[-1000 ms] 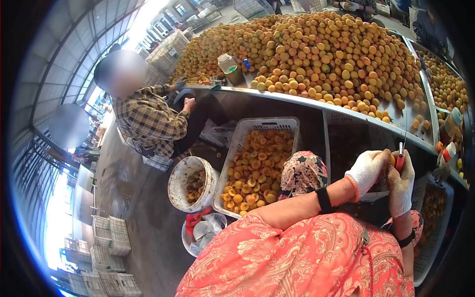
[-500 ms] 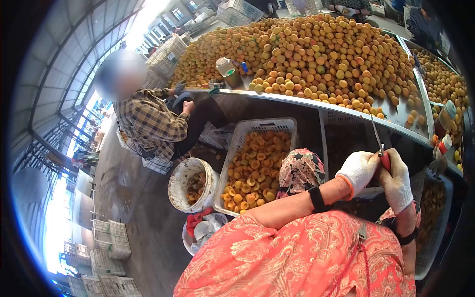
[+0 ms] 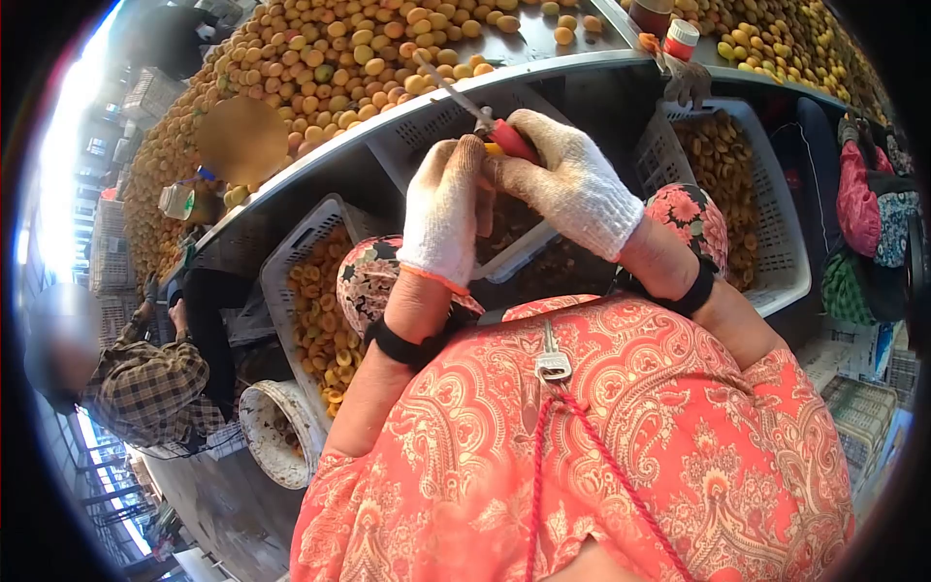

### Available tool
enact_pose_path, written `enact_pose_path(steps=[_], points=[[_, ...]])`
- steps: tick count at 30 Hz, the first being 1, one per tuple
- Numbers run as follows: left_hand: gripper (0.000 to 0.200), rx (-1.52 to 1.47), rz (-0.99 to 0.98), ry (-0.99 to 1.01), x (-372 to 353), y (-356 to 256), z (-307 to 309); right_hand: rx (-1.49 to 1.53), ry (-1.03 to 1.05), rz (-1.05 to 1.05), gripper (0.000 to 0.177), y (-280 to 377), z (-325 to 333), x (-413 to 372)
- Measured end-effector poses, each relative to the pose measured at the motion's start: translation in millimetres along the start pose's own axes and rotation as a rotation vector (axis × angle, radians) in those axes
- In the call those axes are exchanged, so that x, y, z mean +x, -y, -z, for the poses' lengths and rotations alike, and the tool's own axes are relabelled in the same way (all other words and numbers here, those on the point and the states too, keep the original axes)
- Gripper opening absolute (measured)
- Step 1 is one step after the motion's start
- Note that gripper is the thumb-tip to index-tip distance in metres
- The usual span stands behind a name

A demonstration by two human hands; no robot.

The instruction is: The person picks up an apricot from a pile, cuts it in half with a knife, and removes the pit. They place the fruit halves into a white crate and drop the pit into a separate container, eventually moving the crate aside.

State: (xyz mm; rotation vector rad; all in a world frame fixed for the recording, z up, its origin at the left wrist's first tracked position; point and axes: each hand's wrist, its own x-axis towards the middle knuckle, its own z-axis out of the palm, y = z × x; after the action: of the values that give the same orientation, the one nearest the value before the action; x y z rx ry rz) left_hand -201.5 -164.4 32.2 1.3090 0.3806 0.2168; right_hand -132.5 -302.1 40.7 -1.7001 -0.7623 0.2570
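Observation:
In the head view, my right hand [image 3: 572,184], in a white knitted glove, is closed around the red handle of a knife [image 3: 514,143]. Its narrow metal blade points up and left toward the fruit pile. My left hand [image 3: 438,209], gloved too, has its fingers pressed together right against the right fingertips. A small yellow-orange bit [image 3: 494,149] shows between the hands beside the handle; I cannot tell whether the left fingers grip it. Below the hands, a crate [image 3: 524,250] stands between my knees, partly hidden by them.
Whole apricots [image 3: 339,68] are heaped on the metal-edged table [image 3: 388,121]. Crates of apricot halves stand left [image 3: 335,209] and right [image 3: 790,242]. A stained white bucket [image 3: 257,417] is near a seated person [image 3: 145,383]. A red-capped bottle [image 3: 682,39] stands at the table edge.
The view has swung to the right, so my hands now appear nearer the middle and the seated person further left. My hands stay together, with the knife still in the right one.

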Motion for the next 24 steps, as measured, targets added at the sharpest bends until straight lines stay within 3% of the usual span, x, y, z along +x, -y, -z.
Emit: enact_pose_path(steps=[3,5,12,16,18,20,22,23,24], points=[[0.022,-0.070,0.086,0.001,5.2,1.7,3.7,0.135,0.042,0.088,0.016,-9.8,-6.0,-0.8],[0.019,-0.233,0.246,0.003,8.0,3.4,3.1,0.162,0.074,0.055,0.015,-8.9,-3.1,-1.9],[0.027,-0.488,0.542,-0.057,21.6,16.3,0.9,0.112,0.136,0.043,0.017,-30.2,1.0,1.6],[0.028,-0.496,0.505,0.022,23.7,18.5,1.8,0.050,0.098,0.048,0.017,-36.9,0.1,2.4],[0.028,-0.332,0.411,0.067,17.4,10.3,-0.1,-0.011,0.063,0.021,0.018,-29.9,1.2,3.4],[0.028,-0.364,0.447,0.084,15.4,7.5,2.7,-0.067,0.026,-0.005,0.019,-28.0,0.0,3.1],[0.028,-0.392,0.476,0.103,12.6,3.4,5.7,0.105,-0.049,0.000,0.020,-29.9,-2.9,4.9],[0.032,-0.371,0.402,0.159,10.7,2.8,6.9,0.103,-0.049,0.005,0.020,-27.3,2.8,4.9],[0.037,-0.350,0.329,0.213,8.7,3.1,7.9,0.286,-0.099,-0.054,0.021,-19.1,11.8,3.9]])
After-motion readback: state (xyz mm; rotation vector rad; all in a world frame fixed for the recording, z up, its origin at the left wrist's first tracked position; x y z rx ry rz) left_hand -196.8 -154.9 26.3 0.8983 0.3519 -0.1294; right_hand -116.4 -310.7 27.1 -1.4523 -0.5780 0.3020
